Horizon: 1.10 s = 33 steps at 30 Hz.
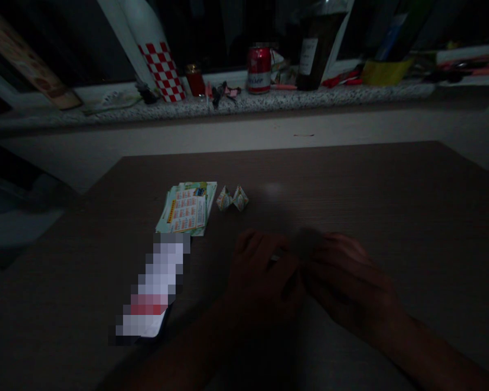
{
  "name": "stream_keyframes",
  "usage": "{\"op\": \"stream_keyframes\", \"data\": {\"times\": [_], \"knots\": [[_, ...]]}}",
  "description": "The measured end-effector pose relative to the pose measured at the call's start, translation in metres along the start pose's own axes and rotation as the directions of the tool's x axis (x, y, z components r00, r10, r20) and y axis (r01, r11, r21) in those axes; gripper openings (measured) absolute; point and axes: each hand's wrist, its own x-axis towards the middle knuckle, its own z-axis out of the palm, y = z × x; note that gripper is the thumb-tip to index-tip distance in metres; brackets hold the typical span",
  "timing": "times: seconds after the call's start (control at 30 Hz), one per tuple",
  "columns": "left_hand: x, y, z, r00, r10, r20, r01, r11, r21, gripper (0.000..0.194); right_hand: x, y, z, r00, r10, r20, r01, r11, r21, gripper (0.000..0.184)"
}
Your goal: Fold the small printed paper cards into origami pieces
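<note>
My left hand (264, 274) and my right hand (346, 271) are close together over the table, both in deep shadow. Between their fingertips is a small flat grey piece (305, 241) that looks like folded paper, though darkness and blur hide its details. The fingers of both hands are closed around its edges. Beyond my left hand lies a small folded paper shape (232, 199) with two pointed ends, made from printed paper. To its left sits a stack of printed green-and-white tickets (189, 209). A phone (152, 288) with a lit, pixelated screen lies left of my left hand.
The brown wood-grain table (411, 206) meets a pale wall below a granite windowsill (228, 104). On the sill stand a red-and-white checkered bottle (162, 68), a red can (259, 70), a dark bottle (315, 51), a small red jar (195, 81) and a tan tube (36, 60).
</note>
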Motion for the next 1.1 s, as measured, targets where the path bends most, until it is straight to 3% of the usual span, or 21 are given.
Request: {"op": "stream_keyframes", "data": {"times": [0.5,0.7,1.1], "knots": [[0.003,-0.004,-0.001,0.993,-0.091,-0.07,0.091,0.996,0.0,0.002,0.002,-0.001,-0.002,0.999,-0.011,-0.039,0.011,1.0,-0.002,0.023],[0.003,-0.011,-0.002,0.99,-0.098,-0.099,0.1,0.995,0.02,0.002,0.007,-0.005,-0.005,0.995,-0.018,-0.095,0.021,0.999,0.031,0.017],[0.003,-0.033,-0.012,0.976,-0.153,-0.156,0.168,0.982,0.087,0.006,0.006,-0.003,-0.011,0.996,0.001,-0.093,0.004,0.999,0.051,0.02]]}}
